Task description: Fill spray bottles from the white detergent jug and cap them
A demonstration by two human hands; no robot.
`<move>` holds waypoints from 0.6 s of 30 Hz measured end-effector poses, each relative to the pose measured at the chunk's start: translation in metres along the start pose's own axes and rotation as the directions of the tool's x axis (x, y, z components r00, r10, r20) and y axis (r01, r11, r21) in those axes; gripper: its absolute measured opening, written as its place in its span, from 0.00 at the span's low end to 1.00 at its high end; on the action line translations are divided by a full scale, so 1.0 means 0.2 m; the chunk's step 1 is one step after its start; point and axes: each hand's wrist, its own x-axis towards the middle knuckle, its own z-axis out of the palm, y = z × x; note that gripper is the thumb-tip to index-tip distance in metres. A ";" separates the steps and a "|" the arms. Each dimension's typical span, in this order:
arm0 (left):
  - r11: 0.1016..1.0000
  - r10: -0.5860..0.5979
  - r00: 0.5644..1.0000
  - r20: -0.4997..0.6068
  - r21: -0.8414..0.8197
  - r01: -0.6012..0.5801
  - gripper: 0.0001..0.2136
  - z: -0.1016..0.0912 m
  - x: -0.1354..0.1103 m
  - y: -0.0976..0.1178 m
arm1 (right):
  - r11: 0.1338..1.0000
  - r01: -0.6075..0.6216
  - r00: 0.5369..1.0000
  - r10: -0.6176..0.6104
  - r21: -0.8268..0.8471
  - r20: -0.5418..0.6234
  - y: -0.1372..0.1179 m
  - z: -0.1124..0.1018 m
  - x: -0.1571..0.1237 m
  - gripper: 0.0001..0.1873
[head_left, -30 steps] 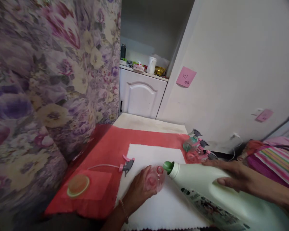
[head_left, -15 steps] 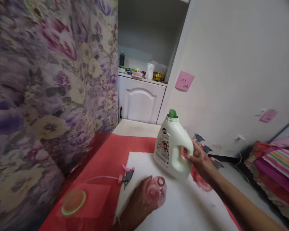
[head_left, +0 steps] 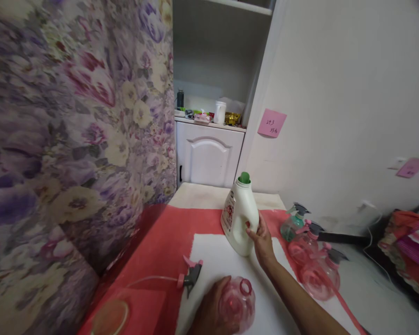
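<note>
My right hand (head_left: 262, 241) is closed around the handle of a large white detergent jug (head_left: 240, 217) with a green cap, which stands upright at the far edge of a white cloth (head_left: 226, 265). Near the bottom edge my left hand (head_left: 211, 311) wraps round an open pink see-through spray bottle (head_left: 238, 303) that has no head on it. A pink and grey spray head (head_left: 190, 277) with its long tube lies on the cloth's left edge, just beside my left hand.
A red cloth (head_left: 174, 237) lies under the white one. Three capped spray bottles (head_left: 312, 253) stand at the right. A round lid (head_left: 110, 318) sits at the lower left. A flowered curtain (head_left: 66, 139) hangs at left; a white cabinet (head_left: 209, 153) stands behind.
My right hand tipped the jug up from lying over the pink bottle and set it upright farther back on the cloth. My left hand stayed on the pink bottle.
</note>
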 end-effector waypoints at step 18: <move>0.999 0.020 0.999 -0.048 -0.025 -0.021 0.31 -0.03 -0.03 0.30 | 0.977 -0.128 0.937 0.176 -0.171 0.303 0.00 -0.28 -0.86 0.47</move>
